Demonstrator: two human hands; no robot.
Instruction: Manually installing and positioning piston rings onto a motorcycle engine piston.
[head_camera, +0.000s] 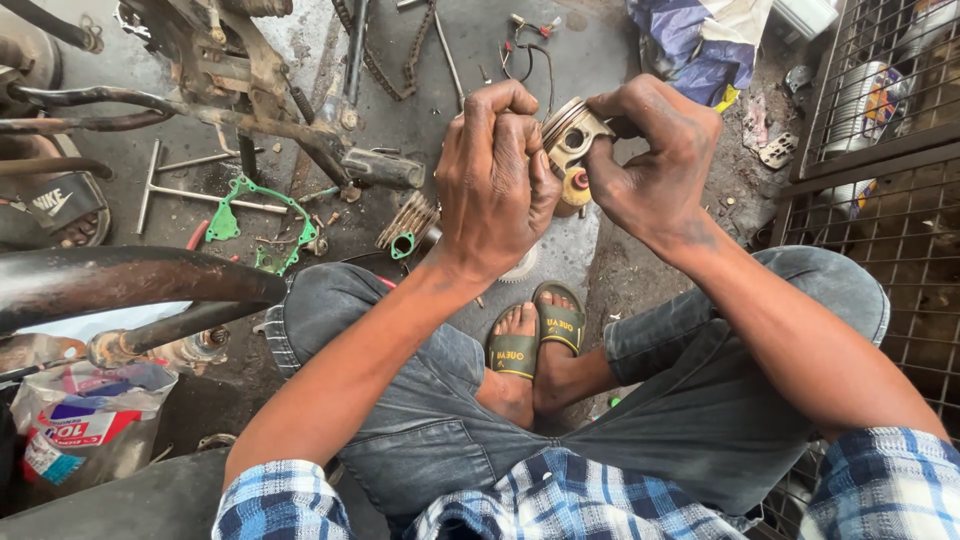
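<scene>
While the person squats over a greasy concrete floor (590, 40), both hands are up in front of the knees working on a small metal piston (572, 140). It's a round, brassy-grey piece with ring grooves around the crown and a reddish spot low on its side. The left hand (495, 175) is curled into a loose fist, knuckles toward the camera, thumb side pressed against the left of the piston. The right hand (655, 155) wraps the other side, fingers closed over the top and back of it. So both hands are closed on the piston and it's held up in the air, well clear of the floor, roughly above the person's feet in green sandals (537, 335).

Stuff lying around: a green gasket (232, 215) on the floor to the left, near a T-shaped metal wrench (160, 185). A stripped rusty motorcycle frame (250, 90) sits at the top left with a chain (385, 70) hanging beside it. A finned part (408, 222) sits just behind the left wrist. On the right there's a wire cage (880, 180), and a crumpled blue-white bag (700, 40) up top.
</scene>
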